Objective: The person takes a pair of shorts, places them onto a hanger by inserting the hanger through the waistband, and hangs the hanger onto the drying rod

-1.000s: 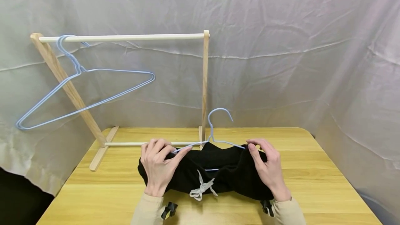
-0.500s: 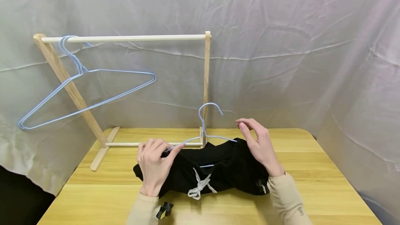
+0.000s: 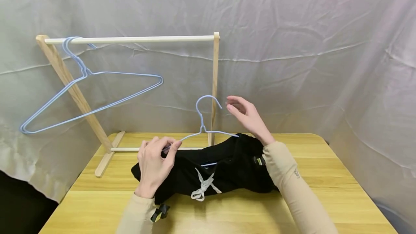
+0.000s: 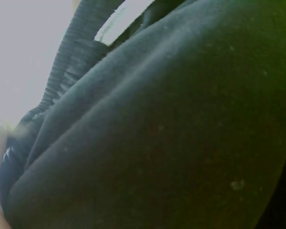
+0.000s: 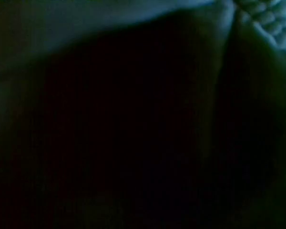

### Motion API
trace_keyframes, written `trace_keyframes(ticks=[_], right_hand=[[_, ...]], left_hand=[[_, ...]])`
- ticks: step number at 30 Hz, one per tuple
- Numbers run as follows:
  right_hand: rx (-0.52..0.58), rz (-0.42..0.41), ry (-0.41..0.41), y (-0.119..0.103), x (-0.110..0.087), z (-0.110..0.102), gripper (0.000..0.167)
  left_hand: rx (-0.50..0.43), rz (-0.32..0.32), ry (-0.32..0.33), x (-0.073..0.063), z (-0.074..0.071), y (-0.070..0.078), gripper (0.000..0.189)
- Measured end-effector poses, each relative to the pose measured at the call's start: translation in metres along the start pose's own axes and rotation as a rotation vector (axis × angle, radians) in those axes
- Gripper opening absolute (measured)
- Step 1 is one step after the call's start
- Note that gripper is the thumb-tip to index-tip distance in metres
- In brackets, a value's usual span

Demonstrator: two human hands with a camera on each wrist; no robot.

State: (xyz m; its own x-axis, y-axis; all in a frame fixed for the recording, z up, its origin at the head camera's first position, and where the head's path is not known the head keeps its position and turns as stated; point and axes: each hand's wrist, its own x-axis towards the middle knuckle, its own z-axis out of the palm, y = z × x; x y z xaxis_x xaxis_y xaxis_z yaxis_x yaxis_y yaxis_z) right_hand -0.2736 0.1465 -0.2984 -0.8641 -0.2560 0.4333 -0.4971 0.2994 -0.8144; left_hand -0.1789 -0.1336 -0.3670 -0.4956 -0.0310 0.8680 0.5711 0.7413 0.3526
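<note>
Black drawstring pants (image 3: 227, 170) sit bunched on a light-blue hanger (image 3: 202, 120), whose hook stands up above the waistband. A pale drawstring bow (image 3: 203, 187) hangs at their front. My left hand (image 3: 154, 165) pinches the waistband and the hanger's left arm at the left side. In the left wrist view, black cloth (image 4: 157, 124) fills most of the picture, with a gathered waistband (image 4: 62, 76). My right hand (image 3: 245, 115) is in the air just right of the hook, fingers loosely bent, holding nothing. The right wrist view is too dark for detail.
A wooden rack (image 3: 139, 39) stands at the back left, with light-blue hangers (image 3: 123, 102) on the left part of its rail. Its right post (image 3: 215, 78) rises behind the held hanger. Beneath lies the wooden table (image 3: 325, 190); a grey curtain (image 3: 292, 46) hangs behind.
My right hand has let go of the right side of the waistband and moved up and left toward the hook. My left hand has shifted the hanger and pants left and slightly up.
</note>
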Motion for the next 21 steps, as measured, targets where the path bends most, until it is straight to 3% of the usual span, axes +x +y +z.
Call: trace_keyframes(ticks=[8, 14, 21], right_hand=[[0.036, 0.024, -0.033, -0.012, 0.036, 0.008, 0.048], [0.03, 0.029, -0.005, -0.021, 0.058, 0.013, 0.055], [-0.011, 0.033, 0.017, -0.026, 0.077, 0.02, 0.055]], left_hand=[[-0.01, -0.022, -0.002, 0.019, -0.01, -0.003, 0.015], [0.013, -0.029, 0.008, 0.03, -0.016, -0.009, 0.015], [0.025, -0.078, -0.034, 0.041, -0.026, -0.016, 0.018]])
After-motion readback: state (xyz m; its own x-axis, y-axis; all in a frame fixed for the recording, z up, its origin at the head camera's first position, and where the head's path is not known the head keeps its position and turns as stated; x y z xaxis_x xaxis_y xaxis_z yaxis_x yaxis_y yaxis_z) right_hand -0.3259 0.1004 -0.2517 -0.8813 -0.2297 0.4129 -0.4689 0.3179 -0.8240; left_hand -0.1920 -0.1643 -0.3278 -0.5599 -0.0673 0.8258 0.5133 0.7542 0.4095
